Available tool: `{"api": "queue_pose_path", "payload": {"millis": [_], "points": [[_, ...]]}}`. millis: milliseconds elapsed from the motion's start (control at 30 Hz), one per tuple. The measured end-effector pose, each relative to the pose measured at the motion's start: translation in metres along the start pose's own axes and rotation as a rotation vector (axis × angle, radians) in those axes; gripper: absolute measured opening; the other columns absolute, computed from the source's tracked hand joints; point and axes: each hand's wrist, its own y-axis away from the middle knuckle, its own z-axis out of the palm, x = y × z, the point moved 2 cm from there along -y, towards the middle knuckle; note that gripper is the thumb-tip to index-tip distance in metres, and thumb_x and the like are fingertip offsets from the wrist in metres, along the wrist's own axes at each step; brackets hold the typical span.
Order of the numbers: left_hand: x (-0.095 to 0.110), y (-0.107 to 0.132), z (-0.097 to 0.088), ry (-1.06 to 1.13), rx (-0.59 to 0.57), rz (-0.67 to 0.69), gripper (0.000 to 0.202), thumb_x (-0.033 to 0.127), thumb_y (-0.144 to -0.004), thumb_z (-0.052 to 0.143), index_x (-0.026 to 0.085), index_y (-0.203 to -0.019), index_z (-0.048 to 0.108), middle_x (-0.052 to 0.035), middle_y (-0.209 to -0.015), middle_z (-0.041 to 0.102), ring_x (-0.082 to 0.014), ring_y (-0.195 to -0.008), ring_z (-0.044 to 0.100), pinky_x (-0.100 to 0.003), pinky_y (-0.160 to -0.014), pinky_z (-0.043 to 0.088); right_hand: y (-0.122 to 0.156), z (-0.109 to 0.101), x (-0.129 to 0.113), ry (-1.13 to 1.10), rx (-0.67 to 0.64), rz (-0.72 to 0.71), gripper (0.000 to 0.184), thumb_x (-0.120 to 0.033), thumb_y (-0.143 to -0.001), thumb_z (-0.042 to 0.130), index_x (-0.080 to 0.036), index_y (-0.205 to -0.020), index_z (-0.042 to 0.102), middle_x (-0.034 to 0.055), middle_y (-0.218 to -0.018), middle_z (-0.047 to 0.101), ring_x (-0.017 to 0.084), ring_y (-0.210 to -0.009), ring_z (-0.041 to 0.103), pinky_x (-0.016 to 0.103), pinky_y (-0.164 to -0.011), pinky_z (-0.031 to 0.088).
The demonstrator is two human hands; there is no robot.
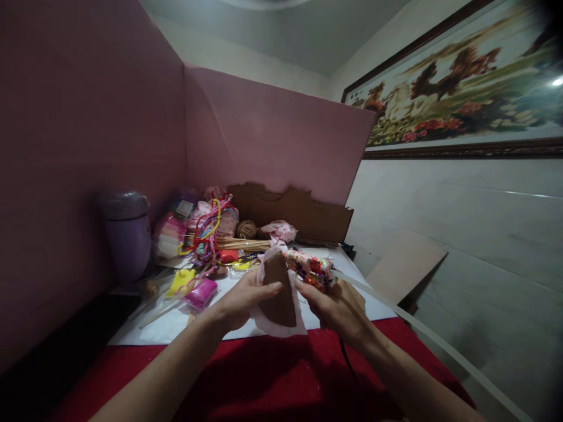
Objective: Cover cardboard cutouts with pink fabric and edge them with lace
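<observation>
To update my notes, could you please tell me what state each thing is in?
Cardboard piece: held in left hand, edged by pale fabric
Glue gun: held in right hand, light lit
Purple bin: standing upright
Twine ball: wound
Pipe cleaners: tangled
Sticks: lying together
Magenta packet: lying flat

A cardboard piece [277, 302] at lower centre hides part of the left hand [240, 299]. 2 forearms [178, 366] leave the bottom edge; a painting [461, 88], the right. Left of centre, a label [183, 208] is unreadably small.
</observation>
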Motion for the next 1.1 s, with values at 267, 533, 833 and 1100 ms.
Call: {"api": "queue_pose_path", "payload": {"millis": [267,533,833,1100], "points": [[0.000,-0.001,-0.002,0.009,0.030,-0.010,0.034,0.025,-0.064,0.076,0.012,-0.094,0.066,-0.0105,-0.088,0.070,-0.0189,-0.075,0.064,-0.031,-0.074,0.046,0.006,0.002,0.004,-0.075,-0.025,0.013,0.034,-0.043,-0.084,0.051,-0.019,-0.060,0.058,-0.0054,-0.036,0.043,0.012,-0.039,0.044,0.024,-0.045,0.032],[-0.002,-0.001,-0.004,0.001,0.003,-0.028,0.032,0.024,-0.067,0.074,0.012,-0.096,0.066,-0.0093,-0.091,0.069,-0.0189,-0.081,0.063,-0.031,-0.078,0.045,0.004,-0.002,-0.002,-0.015,0.000,0.013,0.045,-0.043,-0.084,0.050,-0.019,-0.046,0.048,-0.0047,-0.034,0.039,0.011,-0.041,0.044,0.023,-0.047,0.032],[-0.005,-0.002,-0.005,-0.020,-0.002,-0.020,0.032,0.024,-0.067,0.074,0.012,-0.096,0.065,-0.0090,-0.091,0.069,-0.0177,-0.079,0.062,-0.030,-0.075,0.045,-0.003,0.002,-0.001,-0.047,-0.008,-0.005,0.037,-0.041,-0.084,0.049,-0.018,-0.057,0.057,-0.0036,-0.040,0.043,0.012,-0.048,0.046,0.022,-0.050,0.035],[-0.004,-0.002,-0.004,-0.022,0.021,-0.021,0.034,0.024,-0.065,0.075,0.012,-0.095,0.066,-0.0093,-0.089,0.069,-0.0184,-0.079,0.063,-0.031,-0.077,0.045,0.008,0.001,0.004,-0.097,-0.066,0.021,0.034,-0.041,-0.084,0.049,-0.018,-0.061,0.058,-0.0043,-0.042,0.044,0.012,-0.045,0.044,0.023,-0.049,0.035]]}}
